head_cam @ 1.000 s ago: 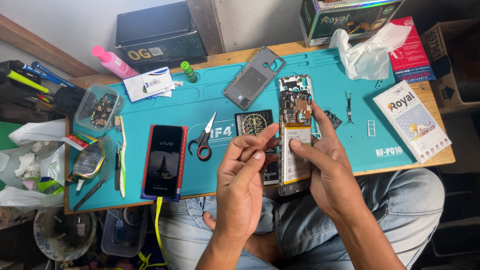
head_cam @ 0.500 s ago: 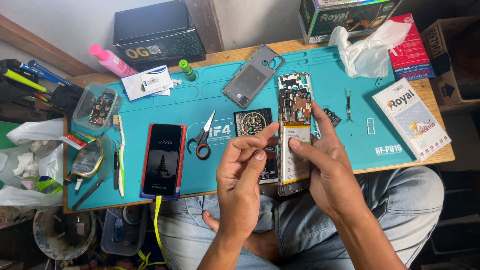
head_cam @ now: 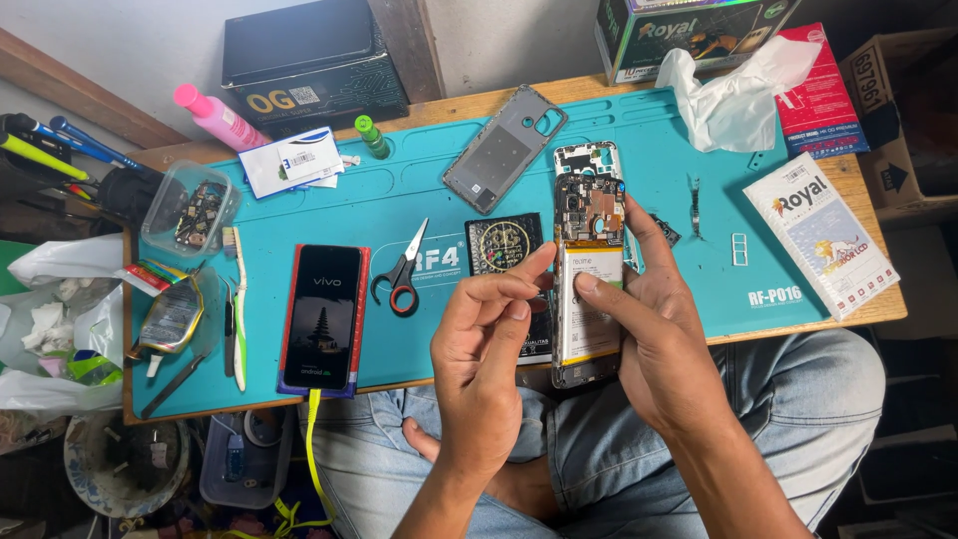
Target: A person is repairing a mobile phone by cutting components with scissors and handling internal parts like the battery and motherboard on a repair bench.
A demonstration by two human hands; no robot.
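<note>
Little has shifted since the earlier frames: the left hand [head_cam: 479,364] has drawn its fingertips slightly closer together at frame centre. They are pinched, and whether they hold anything cannot be told. The right hand [head_cam: 649,334] is clamped around the opened phone [head_cam: 589,265], thumb on its battery [head_cam: 587,314], above the teal mat [head_cam: 399,190]. Scissors [head_cam: 401,269] and a lit phone [head_cam: 321,317] lie centre-left.

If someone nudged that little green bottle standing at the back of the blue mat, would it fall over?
Probably: the green bottle stands upright, narrow and tall, so it likely tips easily. Being round, it may then roll across the blue mat. It looks small and plastic, likely light.
</note>
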